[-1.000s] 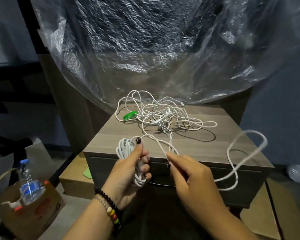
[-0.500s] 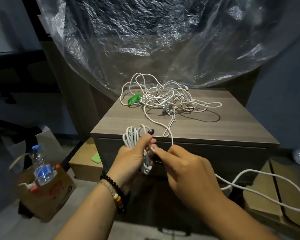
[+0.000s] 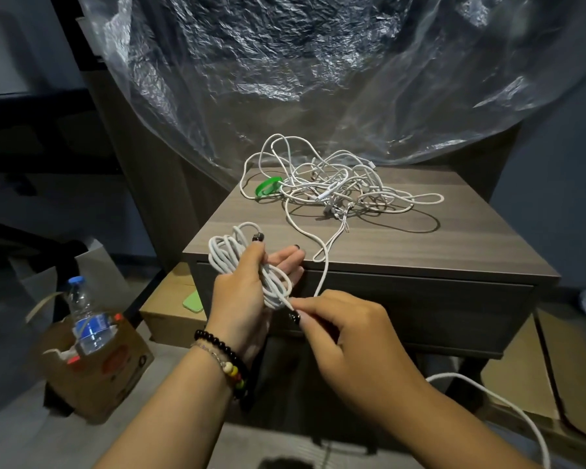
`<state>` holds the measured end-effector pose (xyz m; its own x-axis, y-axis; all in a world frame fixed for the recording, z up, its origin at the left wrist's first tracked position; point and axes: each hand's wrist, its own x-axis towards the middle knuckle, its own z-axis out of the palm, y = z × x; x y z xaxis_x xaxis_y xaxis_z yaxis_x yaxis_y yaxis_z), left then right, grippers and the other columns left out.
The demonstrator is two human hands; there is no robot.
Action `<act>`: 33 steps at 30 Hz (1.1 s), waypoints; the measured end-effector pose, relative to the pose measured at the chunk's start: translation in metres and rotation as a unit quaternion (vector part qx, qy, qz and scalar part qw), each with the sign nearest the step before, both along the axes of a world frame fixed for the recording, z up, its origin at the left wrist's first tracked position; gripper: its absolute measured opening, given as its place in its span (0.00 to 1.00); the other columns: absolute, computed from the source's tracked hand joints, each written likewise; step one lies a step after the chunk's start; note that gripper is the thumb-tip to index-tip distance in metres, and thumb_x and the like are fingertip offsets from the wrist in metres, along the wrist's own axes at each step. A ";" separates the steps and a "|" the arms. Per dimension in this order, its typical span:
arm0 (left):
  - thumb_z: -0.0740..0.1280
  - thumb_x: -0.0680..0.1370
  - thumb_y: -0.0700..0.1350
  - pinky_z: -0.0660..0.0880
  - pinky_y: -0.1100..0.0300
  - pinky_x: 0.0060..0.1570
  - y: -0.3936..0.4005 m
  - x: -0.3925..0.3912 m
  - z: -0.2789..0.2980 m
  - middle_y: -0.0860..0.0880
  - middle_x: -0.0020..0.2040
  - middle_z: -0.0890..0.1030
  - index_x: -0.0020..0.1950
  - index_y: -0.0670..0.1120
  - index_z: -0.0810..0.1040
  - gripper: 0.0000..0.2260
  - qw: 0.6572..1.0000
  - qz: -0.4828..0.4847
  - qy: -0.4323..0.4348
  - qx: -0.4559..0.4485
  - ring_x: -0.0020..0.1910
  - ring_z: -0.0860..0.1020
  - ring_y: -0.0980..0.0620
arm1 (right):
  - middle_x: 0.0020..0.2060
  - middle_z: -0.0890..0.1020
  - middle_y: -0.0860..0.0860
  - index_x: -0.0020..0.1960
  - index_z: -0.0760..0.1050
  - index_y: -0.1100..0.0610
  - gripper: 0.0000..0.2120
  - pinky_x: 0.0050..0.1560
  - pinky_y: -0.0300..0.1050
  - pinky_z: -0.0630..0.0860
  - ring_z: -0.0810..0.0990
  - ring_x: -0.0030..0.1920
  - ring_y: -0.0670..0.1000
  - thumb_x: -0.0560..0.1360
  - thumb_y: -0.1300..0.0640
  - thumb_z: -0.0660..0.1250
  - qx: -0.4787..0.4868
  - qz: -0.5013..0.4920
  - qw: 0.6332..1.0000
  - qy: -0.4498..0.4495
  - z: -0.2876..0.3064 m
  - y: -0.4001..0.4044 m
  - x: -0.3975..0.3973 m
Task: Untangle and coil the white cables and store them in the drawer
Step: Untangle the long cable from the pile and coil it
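Observation:
A tangle of white cables (image 3: 339,191) lies on top of the wooden cabinet (image 3: 403,245), with a green band (image 3: 268,187) at its left side. My left hand (image 3: 251,286) holds a coil of white cable (image 3: 230,252) against its palm, thumb over the loops and fingers stretched out. My right hand (image 3: 345,330) pinches the same cable just below the coil. From the pinch a strand runs up to the tangle, and a loose length (image 3: 508,407) hangs to the lower right. The drawer front (image 3: 420,309) behind my hands is closed.
Crinkled clear plastic sheeting (image 3: 301,72) hangs behind and above the cabinet. On the floor at the left stands a cardboard box (image 3: 115,367) with a water bottle (image 3: 85,319) in it. Flat cardboard (image 3: 521,377) lies at the right.
My right hand has brought the cable down under the coil and pinches it there. My left hand's fingers have straightened out. The hanging loop at the right has dropped lower.

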<state>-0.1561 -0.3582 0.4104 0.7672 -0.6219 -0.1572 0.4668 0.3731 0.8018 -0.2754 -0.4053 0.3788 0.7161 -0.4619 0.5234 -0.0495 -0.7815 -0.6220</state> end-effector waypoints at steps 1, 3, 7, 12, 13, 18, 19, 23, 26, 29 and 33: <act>0.60 0.81 0.42 0.81 0.49 0.50 0.000 -0.001 0.000 0.37 0.43 0.84 0.30 0.38 0.78 0.21 1.000 0.000 0.002 -0.007 0.43 0.84 0.46 | 0.41 0.81 0.43 0.55 0.82 0.51 0.12 0.42 0.34 0.75 0.79 0.42 0.43 0.75 0.54 0.64 0.019 0.004 1.000 -0.001 0.001 -0.001 0.000; 0.60 0.81 0.44 0.81 0.49 0.46 -0.002 -0.001 -0.001 0.40 0.36 0.82 0.30 0.38 0.78 0.21 1.000 0.009 0.009 -0.019 0.34 0.83 0.50 | 0.41 0.82 0.44 0.55 0.83 0.49 0.11 0.43 0.34 0.75 0.80 0.42 0.43 0.76 0.57 0.66 0.073 0.024 0.997 0.007 0.004 -0.004 -0.001; 0.60 0.82 0.43 0.80 0.60 0.34 -0.002 0.008 -0.005 0.50 0.27 0.72 0.40 0.41 0.73 0.12 0.998 0.034 0.040 -0.033 0.24 0.71 0.58 | 0.31 0.80 0.46 0.54 0.83 0.49 0.11 0.32 0.35 0.70 0.74 0.30 0.43 0.78 0.60 0.65 0.202 0.082 0.974 0.062 0.011 -0.005 -0.006; 0.58 0.82 0.43 0.71 0.66 0.24 -0.002 0.018 -0.006 0.53 0.27 0.64 0.52 0.44 0.73 0.06 0.997 0.023 0.038 -0.057 0.21 0.64 0.59 | 0.27 0.76 0.49 0.52 0.83 0.55 0.11 0.23 0.29 0.62 0.68 0.19 0.41 0.79 0.62 0.62 0.333 0.134 0.926 0.118 0.016 -0.011 -0.014; 0.57 0.82 0.44 0.69 0.66 0.24 -0.001 0.019 -0.006 0.53 0.26 0.63 0.51 0.44 0.73 0.06 0.997 0.009 0.039 -0.073 0.21 0.63 0.59 | 0.26 0.75 0.50 0.51 0.83 0.56 0.11 0.23 0.30 0.62 0.67 0.19 0.41 0.79 0.62 0.62 0.351 0.141 0.915 0.140 0.018 -0.013 -0.017; 0.56 0.82 0.49 0.66 0.68 0.22 0.006 0.035 -0.004 0.54 0.24 0.63 0.41 0.47 0.70 0.12 0.982 -0.051 0.096 -0.156 0.20 0.63 0.60 | 0.24 0.71 0.50 0.46 0.84 0.59 0.12 0.24 0.33 0.60 0.64 0.22 0.42 0.79 0.58 0.63 0.294 0.086 0.903 0.302 0.035 -0.047 -0.039; 0.56 0.82 0.50 0.66 0.69 0.22 0.007 0.038 -0.003 0.54 0.24 0.63 0.40 0.47 0.70 0.13 0.979 -0.064 0.104 -0.163 0.20 0.63 0.60 | 0.25 0.73 0.53 0.44 0.85 0.57 0.12 0.27 0.33 0.62 0.66 0.25 0.44 0.78 0.55 0.64 0.270 0.065 0.909 0.311 0.038 -0.054 -0.042; 0.58 0.79 0.51 0.64 0.70 0.20 0.010 0.031 -0.002 0.54 0.24 0.63 0.37 0.47 0.71 0.13 0.971 -0.150 0.112 -0.149 0.19 0.63 0.60 | 0.39 0.85 0.56 0.39 0.85 0.48 0.09 0.44 0.49 0.76 0.80 0.39 0.54 0.73 0.48 0.69 0.225 -0.016 0.932 0.283 0.036 -0.067 -0.043; 0.61 0.75 0.51 0.66 0.70 0.20 0.010 0.019 0.000 0.54 0.25 0.64 0.36 0.46 0.72 0.12 0.968 -0.203 0.094 -0.113 0.20 0.64 0.60 | 0.29 0.83 0.47 0.37 0.85 0.50 0.08 0.32 0.37 0.73 0.78 0.30 0.42 0.73 0.51 0.71 0.193 -0.058 0.944 0.260 0.029 -0.059 -0.036; 0.61 0.76 0.50 0.76 0.64 0.26 0.011 0.010 0.001 0.51 0.29 0.73 0.39 0.45 0.72 0.10 0.970 -0.233 0.043 -0.055 0.25 0.75 0.58 | 0.27 0.82 0.47 0.35 0.84 0.49 0.07 0.31 0.38 0.74 0.77 0.28 0.42 0.71 0.51 0.72 0.161 -0.084 0.958 0.222 0.027 -0.054 -0.030; 0.58 0.79 0.46 0.80 0.50 0.49 0.009 0.005 -0.005 0.37 0.52 0.83 0.49 0.37 0.77 0.13 0.968 -0.251 -0.015 0.013 0.52 0.83 0.44 | 0.28 0.82 0.46 0.35 0.84 0.47 0.06 0.38 0.43 0.79 0.81 0.34 0.45 0.70 0.51 0.73 0.104 -0.129 0.974 0.155 0.029 -0.052 -0.026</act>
<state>-0.1515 -0.3496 0.4050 0.3736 -0.9137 -0.1601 0.5611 0.0851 0.8234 -0.3013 -0.4571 0.4082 0.6704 -0.7206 0.1768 -0.4381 -0.5767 -0.6896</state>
